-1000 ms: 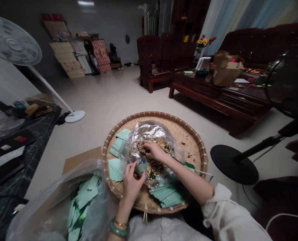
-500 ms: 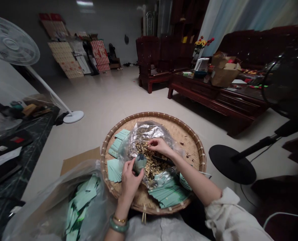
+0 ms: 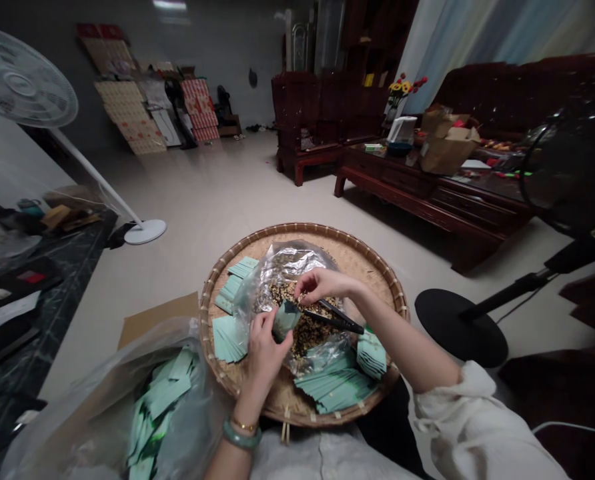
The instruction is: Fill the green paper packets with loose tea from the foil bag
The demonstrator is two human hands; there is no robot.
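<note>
My left hand [image 3: 268,343] grips a small green packet [image 3: 286,321], tilted with its dark open mouth up, over a clear plastic bag [image 3: 302,257]. My right hand [image 3: 320,285] hovers just above that mouth, thumb and fingers pinched together; what lies between them is too small to make out. Below its palm are black tongs [image 3: 338,321], arms apart; whether the hand touches them I cannot tell. Loose tan and dark dried bits [image 3: 310,337] fill the bag. Fanned flat green packets [image 3: 337,387] and a stack of filled-looking ones [image 3: 371,353] lie nearby.
A round woven bamboo tray [image 3: 382,267] carries everything, with more green packets [image 3: 227,339] along its left side. At lower left a large plastic bag [image 3: 92,407] holds many packets. Standing fans [image 3: 145,231] flank the tray; a dark wooden table [image 3: 407,180] stands beyond.
My left hand has shifted slightly right with the packet, bringing its mouth closer beneath my right fingers. My right forearm has moved right, revealing the tongs' joined end and the packet stack.
</note>
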